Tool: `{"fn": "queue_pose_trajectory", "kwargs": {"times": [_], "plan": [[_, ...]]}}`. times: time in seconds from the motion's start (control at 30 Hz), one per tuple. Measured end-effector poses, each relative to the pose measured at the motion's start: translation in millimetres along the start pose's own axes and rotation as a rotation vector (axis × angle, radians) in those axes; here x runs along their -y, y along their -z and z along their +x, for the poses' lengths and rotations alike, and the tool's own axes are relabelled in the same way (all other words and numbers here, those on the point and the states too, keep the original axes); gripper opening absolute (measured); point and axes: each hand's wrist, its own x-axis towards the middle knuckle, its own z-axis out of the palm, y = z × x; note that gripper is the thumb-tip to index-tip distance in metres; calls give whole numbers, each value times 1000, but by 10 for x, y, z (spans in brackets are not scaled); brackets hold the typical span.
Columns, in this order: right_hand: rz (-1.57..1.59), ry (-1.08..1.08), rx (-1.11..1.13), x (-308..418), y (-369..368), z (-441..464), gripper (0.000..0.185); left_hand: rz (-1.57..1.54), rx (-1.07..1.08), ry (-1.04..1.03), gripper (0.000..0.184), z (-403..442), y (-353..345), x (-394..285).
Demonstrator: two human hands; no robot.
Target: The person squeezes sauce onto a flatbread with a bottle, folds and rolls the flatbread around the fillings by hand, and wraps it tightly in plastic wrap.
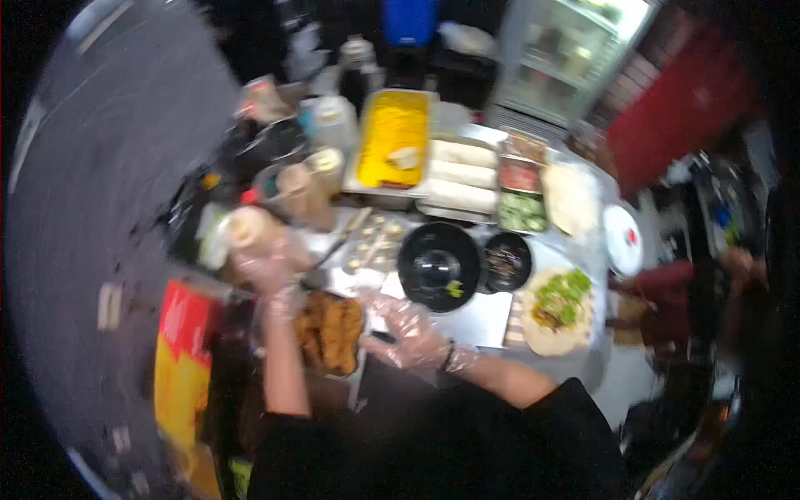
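My left hand [275,265], in a clear plastic glove, is wrapped round a pale squeeze bottle [248,227] at the left of the counter. My right hand [408,332], gloved too, is held over the counter's front edge with fingers apart and nothing visible in it. Beside it lies a tray of brown fried pieces [331,332]. Just beyond that hand stands a black bowl [439,267] with a scrap of green leaf inside. Farther right, a round flatbread [552,339] carries chopped lettuce [564,298] and a brown-yellow filling. Motion blur softens both hands.
At the back stand a pan of yellow food [397,125], white rolls [461,175], a tub of cucumber slices [522,212] and stacked flatbreads [572,198]. More bottles [335,123] crowd the left back. A small dark bowl [507,260] adjoins the black one.
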Motion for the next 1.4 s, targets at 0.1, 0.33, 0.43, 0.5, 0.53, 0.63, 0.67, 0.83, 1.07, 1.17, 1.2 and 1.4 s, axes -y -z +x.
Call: {"fn": "queue_pose_trajectory", "kwargs": {"times": [0.1,0.33,0.43,0.5,0.53,0.63,0.67,0.83,1.07,1.17,1.2,1.4], "plan": [[-53,-31,-36,-224,209,-510,65,281,-29,-342,76,301,46,934],[-392,-521,-537,-819,1616,-1764,45,187,-86,-299,81,513,-27,1292],[-448,-795,-687,-1229,2339,-2436,54,177,-142,-367,79,372,-83,1048],[-262,-908,-736,-1568,2650,-2786,59,241,-163,-305,81,183,2,798],[-243,-988,-639,-1707,2787,-2892,64,320,-215,-300,81,-80,-17,429],[24,-1100,-426,-1928,3070,-2906,77,-229,-92,-247,50,-1269,-678,-884],[-52,-1007,-308,-2112,3067,-2986,79,348,183,-308,35,-1612,-888,-1347],[-234,-850,105,-2530,3038,-2921,81,268,1476,-19,38,-3015,-2089,-1678],[-283,-672,84,-2534,2926,-2897,50,475,1715,-240,47,-3912,-3097,-1109],[-261,-554,67,-2641,2904,-2976,44,506,1719,-300,44,-4071,-3144,-907],[-245,-519,74,-2668,2894,-2996,41,513,1722,-291,44,-4105,-3136,-836],[46,-597,-84,-2638,2949,-3032,36,368,1621,-65,30,-3922,-3116,-1087]]}}
